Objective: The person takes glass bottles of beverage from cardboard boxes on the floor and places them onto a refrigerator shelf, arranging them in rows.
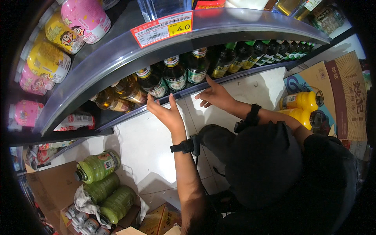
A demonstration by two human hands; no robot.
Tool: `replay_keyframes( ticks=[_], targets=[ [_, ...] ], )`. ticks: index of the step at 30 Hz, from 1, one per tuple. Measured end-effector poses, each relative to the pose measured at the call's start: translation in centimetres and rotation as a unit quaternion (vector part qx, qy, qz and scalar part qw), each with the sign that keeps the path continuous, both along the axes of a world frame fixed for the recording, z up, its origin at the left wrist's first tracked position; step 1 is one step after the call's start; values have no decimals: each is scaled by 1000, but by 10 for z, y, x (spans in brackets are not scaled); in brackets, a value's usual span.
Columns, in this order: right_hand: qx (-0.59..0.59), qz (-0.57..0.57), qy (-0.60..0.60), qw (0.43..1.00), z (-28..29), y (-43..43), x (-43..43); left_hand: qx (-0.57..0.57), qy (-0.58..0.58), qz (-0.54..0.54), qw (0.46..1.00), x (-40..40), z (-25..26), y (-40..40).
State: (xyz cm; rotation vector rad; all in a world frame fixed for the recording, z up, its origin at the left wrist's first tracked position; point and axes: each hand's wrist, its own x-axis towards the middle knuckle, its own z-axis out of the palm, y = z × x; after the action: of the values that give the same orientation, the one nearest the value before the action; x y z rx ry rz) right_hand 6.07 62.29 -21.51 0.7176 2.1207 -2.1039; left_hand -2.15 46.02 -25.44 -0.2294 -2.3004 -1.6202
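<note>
Several dark glass bottles with green and white labels stand on the low shelf; one (175, 75) is in the middle of the front row. My left hand (165, 110) is at the shelf's front edge, fingers apart, its index finger by the foot of the left bottle (153, 83). Fingers spread, my right hand (216, 94) points its index finger at the right bottle (197, 67), close to its base. Whether either fingertip touches glass I cannot tell. Neither hand holds anything. Amber bottles (128, 88) stand to the left, and yellow-labelled green bottles (223, 63) to the right.
A shelf edge (117, 50) with a price tag overhangs the bottles. Large green drink bottles (98, 166) lie at the lower left near a cardboard box (53, 185). Yellow drink bottles (299, 100) rest beside flattened cardboard (346, 97) at the right.
</note>
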Motion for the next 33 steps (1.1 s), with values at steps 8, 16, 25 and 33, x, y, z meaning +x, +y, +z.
replay_keyframes(
  ticks=[8,16,25,33],
  targets=[
    [256,-170,68,949,15,45,25,44,-10,-23,999,10,-4,-19],
    [462,-167,9,871,-10,54,16,-1,-24,-56,998,30,4,-39],
    [490,-193,7,850,-1,47,6,-10,-24,-40,999,34,2,-47],
    [500,-164,77,847,-10,29,3,2,-20,-35,999,23,3,-66]
  ],
)
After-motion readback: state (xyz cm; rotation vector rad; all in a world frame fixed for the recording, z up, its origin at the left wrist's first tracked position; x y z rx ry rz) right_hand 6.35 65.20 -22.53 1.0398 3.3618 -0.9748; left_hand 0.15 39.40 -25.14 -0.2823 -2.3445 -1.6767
